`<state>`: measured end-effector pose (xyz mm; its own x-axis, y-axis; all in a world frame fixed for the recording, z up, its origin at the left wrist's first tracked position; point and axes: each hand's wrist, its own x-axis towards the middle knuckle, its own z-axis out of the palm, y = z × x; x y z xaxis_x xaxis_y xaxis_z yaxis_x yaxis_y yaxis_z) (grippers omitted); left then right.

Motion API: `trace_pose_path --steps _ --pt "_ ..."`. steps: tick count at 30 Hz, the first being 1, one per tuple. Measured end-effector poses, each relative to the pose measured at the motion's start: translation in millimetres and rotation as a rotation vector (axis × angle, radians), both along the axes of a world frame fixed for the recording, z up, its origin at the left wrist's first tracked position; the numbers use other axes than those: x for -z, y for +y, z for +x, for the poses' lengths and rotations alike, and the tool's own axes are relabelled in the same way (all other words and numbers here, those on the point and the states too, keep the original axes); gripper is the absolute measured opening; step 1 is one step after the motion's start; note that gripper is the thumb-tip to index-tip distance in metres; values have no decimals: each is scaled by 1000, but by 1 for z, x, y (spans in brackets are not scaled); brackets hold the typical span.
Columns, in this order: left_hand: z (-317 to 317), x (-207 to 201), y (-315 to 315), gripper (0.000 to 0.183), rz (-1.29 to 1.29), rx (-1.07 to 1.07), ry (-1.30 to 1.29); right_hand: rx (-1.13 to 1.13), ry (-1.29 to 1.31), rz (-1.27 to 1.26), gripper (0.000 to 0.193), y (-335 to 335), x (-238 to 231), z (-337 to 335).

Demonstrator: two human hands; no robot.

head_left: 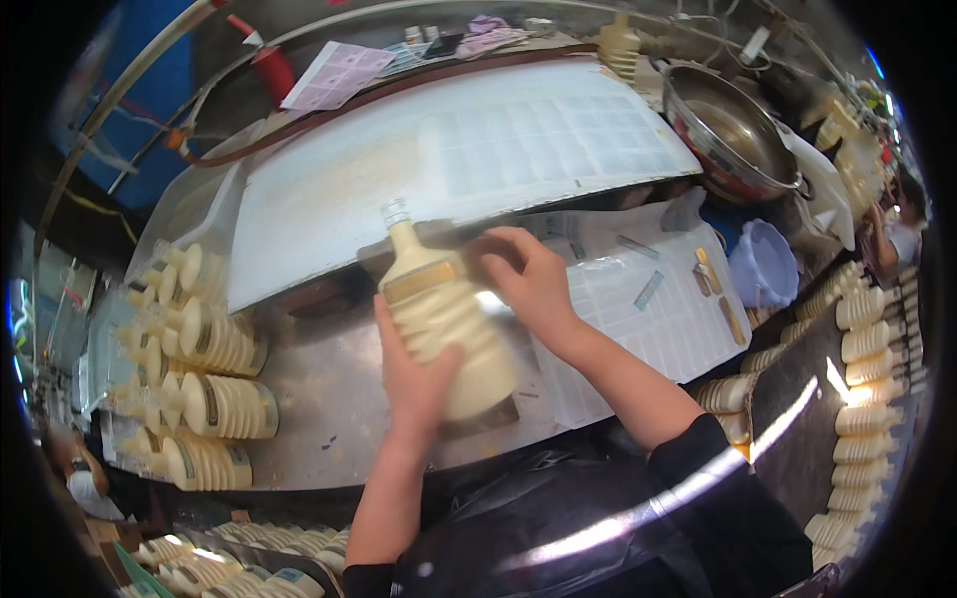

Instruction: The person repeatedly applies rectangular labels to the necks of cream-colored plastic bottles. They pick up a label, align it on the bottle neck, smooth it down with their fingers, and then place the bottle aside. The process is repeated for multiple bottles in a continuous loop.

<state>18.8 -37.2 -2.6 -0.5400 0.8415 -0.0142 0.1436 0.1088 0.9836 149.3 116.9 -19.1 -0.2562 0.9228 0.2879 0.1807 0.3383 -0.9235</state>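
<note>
A cream ribbed bottle [439, 319] with a clear screw neck and a gold-toned band round its shoulder leans over the metal worktop, neck pointing away from me. My left hand [417, 374] grips its lower left side, the thumb lying across the ribs. Just right of the bottle's shoulder is my right hand [530, 284], its fingers bent and the thumb apart from them. Nothing shows in it, and it looks slightly clear of the bottle. The bottle's lower part is blurred. Beyond the bottle lies a white board [329, 189] bearing rows of pale translucent strips.
Several similar bottles [214, 334] lie stacked on the left. A translucent plastic sheet [618, 344] with small label strips covers the right side. Past it stand a lilac bucket [763, 264] and a large metal pot [733, 125]. More bottles [862, 379] line racks at far right.
</note>
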Motion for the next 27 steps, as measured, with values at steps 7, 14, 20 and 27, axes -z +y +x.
trace_pose_path --steps 7,14,20,27 --pt "17 9 -22 97 7 -24 56 -152 64 -284 20 -3 -4 64" --pt "28 11 -28 95 43 -8 64 318 -714 -161 30 9 14 208" --pt "30 18 -28 95 97 -33 96 449 -944 200 35 49 45 256" --pt "26 25 -29 95 104 -32 201 217 -1165 82 47 113 47 261"
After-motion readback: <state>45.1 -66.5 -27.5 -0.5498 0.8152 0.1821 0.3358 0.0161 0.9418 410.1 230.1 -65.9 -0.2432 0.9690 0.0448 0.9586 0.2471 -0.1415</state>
